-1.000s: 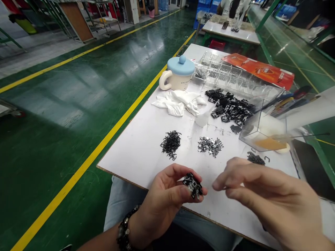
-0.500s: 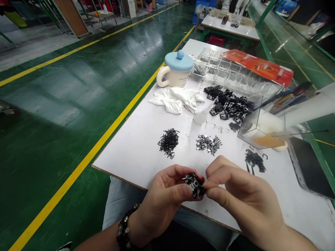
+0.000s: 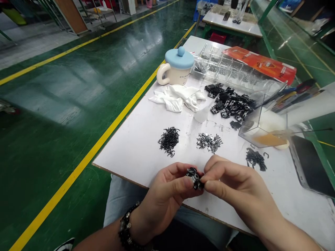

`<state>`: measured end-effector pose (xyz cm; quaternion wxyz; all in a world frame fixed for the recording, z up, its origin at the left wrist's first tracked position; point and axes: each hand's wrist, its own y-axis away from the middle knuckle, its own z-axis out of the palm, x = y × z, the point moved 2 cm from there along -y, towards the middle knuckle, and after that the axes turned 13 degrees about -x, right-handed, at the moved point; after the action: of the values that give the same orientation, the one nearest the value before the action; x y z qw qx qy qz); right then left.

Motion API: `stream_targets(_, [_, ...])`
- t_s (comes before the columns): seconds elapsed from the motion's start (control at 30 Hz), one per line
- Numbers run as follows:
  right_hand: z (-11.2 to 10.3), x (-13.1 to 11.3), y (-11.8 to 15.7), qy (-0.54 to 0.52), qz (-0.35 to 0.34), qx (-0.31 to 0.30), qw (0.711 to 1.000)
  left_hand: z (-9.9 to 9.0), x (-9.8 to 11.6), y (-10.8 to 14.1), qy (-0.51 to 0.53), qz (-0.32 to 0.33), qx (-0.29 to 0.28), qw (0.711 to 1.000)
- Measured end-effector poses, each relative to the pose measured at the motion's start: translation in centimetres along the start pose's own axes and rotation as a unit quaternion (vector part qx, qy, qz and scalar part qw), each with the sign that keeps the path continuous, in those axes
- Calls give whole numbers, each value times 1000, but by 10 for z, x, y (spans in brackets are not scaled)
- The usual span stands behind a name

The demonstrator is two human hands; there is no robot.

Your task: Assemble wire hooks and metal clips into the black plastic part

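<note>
The left hand [image 3: 167, 191] is curled half shut, its thumb and fingertips gripping a small clump of black metal pieces [image 3: 195, 178] above the near edge of the table. The right hand [image 3: 235, 184] meets it from the other side, with thumb and forefinger pinched closed at the clump. Which single piece they have hold of is too small to make out, and the fingers hide part of the clump. A beaded bracelet [image 3: 127, 223] circles the left wrist.

On the white table [image 3: 125, 167] just ahead lie a pile of black wire clips [image 3: 169, 141], a pile of silver pieces [image 3: 209, 142], and, to the right, a smaller pile of black clips [image 3: 255, 159]. Beyond them are a heap of flat black pieces [image 3: 230, 104], a white cloth [image 3: 175, 98], and a clear box [image 3: 261, 129] with orange inside. Farther off stand a mug with a blue lid [image 3: 176, 66] and a clear compartment tray [image 3: 222, 68], with an orange packet [image 3: 259, 60] behind it. The right side of the table is cut off by the frame.
</note>
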<state>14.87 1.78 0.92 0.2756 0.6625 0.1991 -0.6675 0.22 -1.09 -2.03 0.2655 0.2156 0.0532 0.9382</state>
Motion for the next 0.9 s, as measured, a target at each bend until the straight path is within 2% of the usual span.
stream_targets(0.23, [-3,5,-3,-65,-2,13,998,3,-2,-2,34,-8,-10,999])
stream_targets(0.4, [-2,10,-3,-121,-14,1,993,4,-3,-4,67,-22,-19,997])
stream_targets(0.63, [-3,12,-1,-72,-36,20,997,3,-3,-4,83,-33,-27,996])
stream_targets(0.9, [-2,11,2,-67,-18,8,998,5,-3,-3,74,-38,-19,996])
